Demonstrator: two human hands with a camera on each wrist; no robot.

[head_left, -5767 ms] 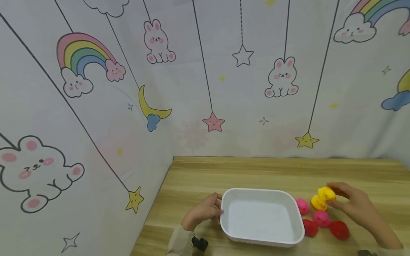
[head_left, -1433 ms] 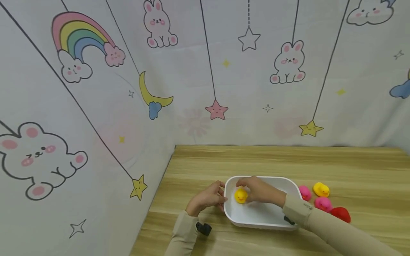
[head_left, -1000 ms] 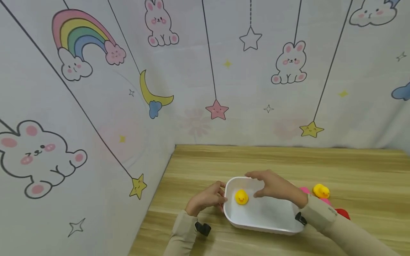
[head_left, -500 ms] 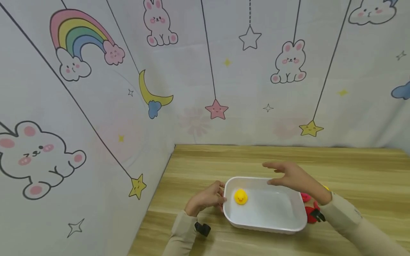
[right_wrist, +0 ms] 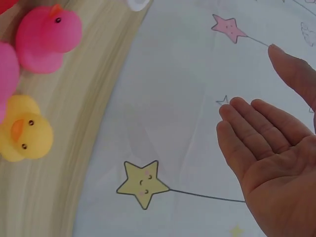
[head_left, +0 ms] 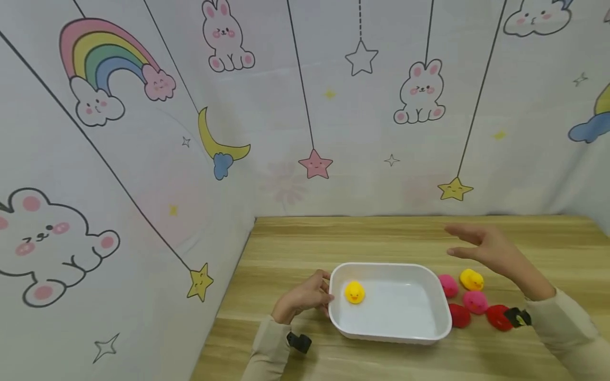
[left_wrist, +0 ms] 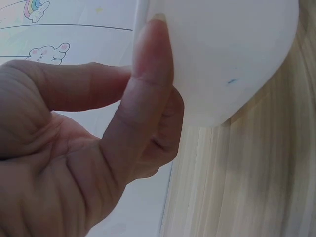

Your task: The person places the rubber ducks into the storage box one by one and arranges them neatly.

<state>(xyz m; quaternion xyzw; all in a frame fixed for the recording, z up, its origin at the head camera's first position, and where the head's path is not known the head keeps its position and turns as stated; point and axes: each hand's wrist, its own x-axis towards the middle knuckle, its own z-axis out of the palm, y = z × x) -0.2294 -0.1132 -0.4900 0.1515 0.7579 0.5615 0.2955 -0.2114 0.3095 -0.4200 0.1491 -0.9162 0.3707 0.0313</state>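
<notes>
A yellow rubber duck (head_left: pixel 355 292) sits upright inside the left part of a white plastic tub (head_left: pixel 395 337). At the tub's left side, my left hand (head_left: pixel 305 297) grips the rim, thumb against the wall and fingers curled, as the left wrist view also shows. My right hand (head_left: pixel 491 251) hovers above the table, right of the tub, fingers extended and thumb apart, holding nothing. Below it lie another yellow duck (head_left: pixel 472 280), a pink duck (head_left: pixel 448 286), a second pink duck (head_left: pixel 475 302), and two red toys, one red piece (head_left: pixel 459 316) by the tub and one red piece (head_left: pixel 499 317) farther right.
The wood-grain table (head_left: pixel 295 248) meets a white patterned curtain (head_left: pixel 371 190) at the back and along the left. Black straps with small devices sit at both wrists, such as the left wrist device (head_left: pixel 299 343).
My right hand moved a yellow duck from the right-hand group into the tub, let it go, then rose and withdrew to the right. My left hand stayed on the tub.
</notes>
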